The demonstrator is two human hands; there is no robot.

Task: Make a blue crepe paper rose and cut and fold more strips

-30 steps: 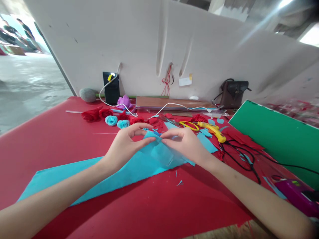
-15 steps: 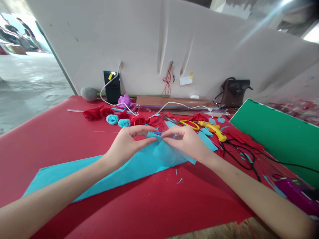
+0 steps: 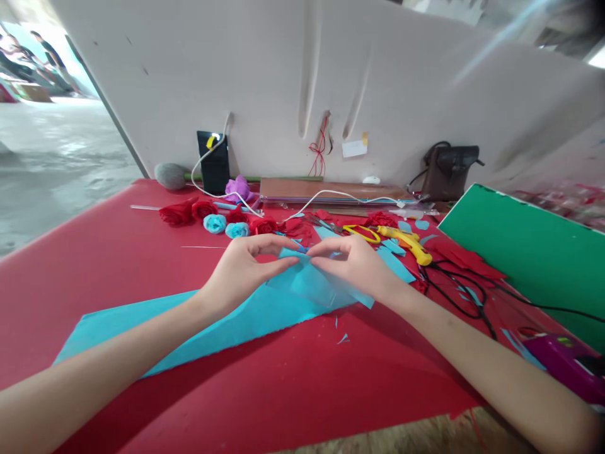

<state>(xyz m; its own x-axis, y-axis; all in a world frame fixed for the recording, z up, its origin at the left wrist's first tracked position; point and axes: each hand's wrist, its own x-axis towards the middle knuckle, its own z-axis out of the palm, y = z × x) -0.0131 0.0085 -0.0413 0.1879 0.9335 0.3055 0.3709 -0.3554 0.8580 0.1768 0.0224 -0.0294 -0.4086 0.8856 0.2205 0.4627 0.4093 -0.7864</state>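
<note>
Over the red table (image 3: pixel 302 391), right above the blue strip (image 3: pixel 212 340), here's the blue piece (image 3: pixel 302 280), pinched at its top edge by left hand (image 3: pixel 241 268) and right hand (image 3: pixel 359 268), thumbs against fingers, close together. Thin, feather-light and soft by the look of it, likely quick to crease or tear, so a gentle edge hold looks the one!

Sheet (image 3: pixel 236 328) on table (image 3: pixel 283 391), flowers (image 3: pixel 215 224) behind it, glue gun (image 3: pixel 416 250) farther right.
</note>
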